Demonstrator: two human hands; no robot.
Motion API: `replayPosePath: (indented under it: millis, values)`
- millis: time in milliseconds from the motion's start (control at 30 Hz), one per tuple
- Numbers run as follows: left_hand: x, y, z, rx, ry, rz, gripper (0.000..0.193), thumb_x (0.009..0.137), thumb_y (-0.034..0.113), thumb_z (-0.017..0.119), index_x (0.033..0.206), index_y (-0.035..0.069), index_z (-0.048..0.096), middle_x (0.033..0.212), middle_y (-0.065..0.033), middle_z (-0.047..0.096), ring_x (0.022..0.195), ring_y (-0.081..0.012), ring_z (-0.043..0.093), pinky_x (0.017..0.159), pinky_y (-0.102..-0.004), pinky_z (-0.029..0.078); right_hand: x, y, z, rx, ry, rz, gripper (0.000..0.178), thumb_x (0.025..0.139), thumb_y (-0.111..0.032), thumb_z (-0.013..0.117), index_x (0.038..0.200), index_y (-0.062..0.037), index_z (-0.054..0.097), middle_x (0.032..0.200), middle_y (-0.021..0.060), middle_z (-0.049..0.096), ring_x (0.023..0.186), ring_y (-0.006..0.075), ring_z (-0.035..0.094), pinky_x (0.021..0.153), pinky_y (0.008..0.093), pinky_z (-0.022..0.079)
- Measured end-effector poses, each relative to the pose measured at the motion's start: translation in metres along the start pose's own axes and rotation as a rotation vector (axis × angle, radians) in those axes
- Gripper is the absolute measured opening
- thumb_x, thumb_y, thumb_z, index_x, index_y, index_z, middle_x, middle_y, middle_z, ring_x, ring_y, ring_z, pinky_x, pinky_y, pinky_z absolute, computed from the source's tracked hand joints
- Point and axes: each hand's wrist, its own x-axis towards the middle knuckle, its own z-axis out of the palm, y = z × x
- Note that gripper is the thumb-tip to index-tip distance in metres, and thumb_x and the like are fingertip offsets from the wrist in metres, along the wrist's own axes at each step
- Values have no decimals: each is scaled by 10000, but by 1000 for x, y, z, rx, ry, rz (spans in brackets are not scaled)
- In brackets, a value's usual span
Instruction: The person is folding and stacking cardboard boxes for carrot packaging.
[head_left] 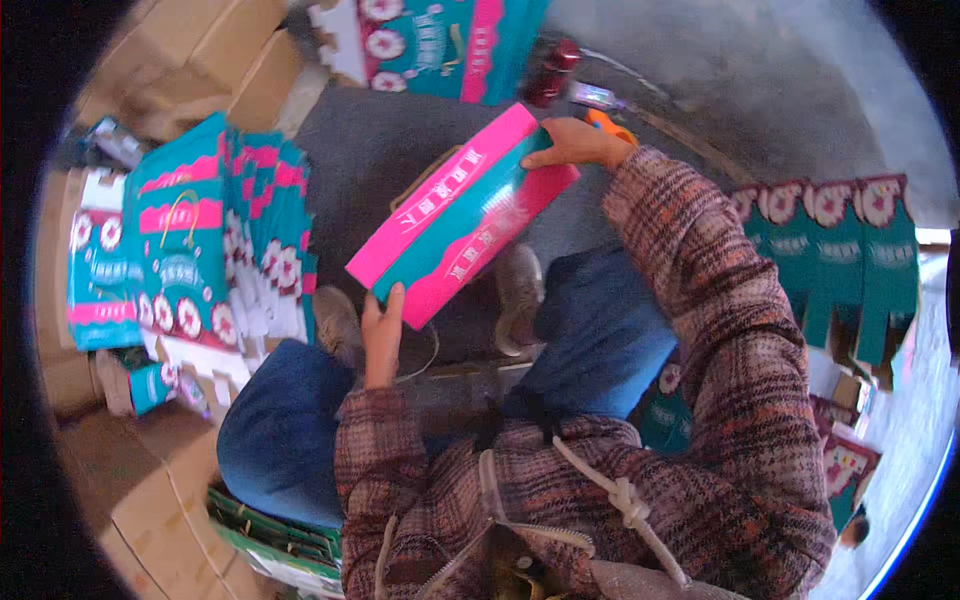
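A pink and teal carton box (468, 218) with white lettering is held up slantwise in front of my knees, its far end to the right. My left hand (382, 335) grips the near left corner, thumb on the top face. At the far right end my right hand (575, 145) is closed on the box, with the thumb over its upper face. A thin tan cord handle (425, 180) shows along the far side of the box. Its underside is hidden.
Flat teal and pink cartons (185, 240) are stacked at my left, more (430, 45) lie ahead. Finished-looking teal boxes (830, 225) stand in a row at right. A dark red bottle (553, 72) and an orange object (610, 126) lie beyond my right hand. A green crate (275, 535) sits by my left leg.
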Motion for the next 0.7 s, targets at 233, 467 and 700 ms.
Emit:
replayPosePath:
  millis: [233, 467, 700]
  values:
    - [12, 35, 89, 229, -100, 290, 446, 875, 219, 623, 1246, 0, 508, 1129, -156, 606, 1058, -276, 573, 899, -370, 424, -114, 64, 6, -52, 558, 100, 761, 727, -523, 719, 1227, 1, 485, 1045, 250, 626, 1003, 397, 598, 823, 413, 478]
    - [33, 4, 165, 522, -316, 518, 489, 827, 105, 668, 1271, 7, 488, 1107, -189, 595, 1042, -318, 572, 885, -397, 428, -227, 143, 141, 379, 805, 405, 702, 730, -333, 781, 1268, -28, 449, 1113, 199, 619, 994, 334, 617, 832, 391, 484]
    - [60, -92, 247, 270, -731, 511, 615, 814, -11, 648, 1361, 4, 369, 1207, -189, 531, 981, -325, 570, 851, -370, 462, -274, 263, 314, 643, 872, 506, 648, 765, -107, 735, 1324, -32, 417, 1280, 152, 520, 1180, 272, 504, 933, 395, 447]
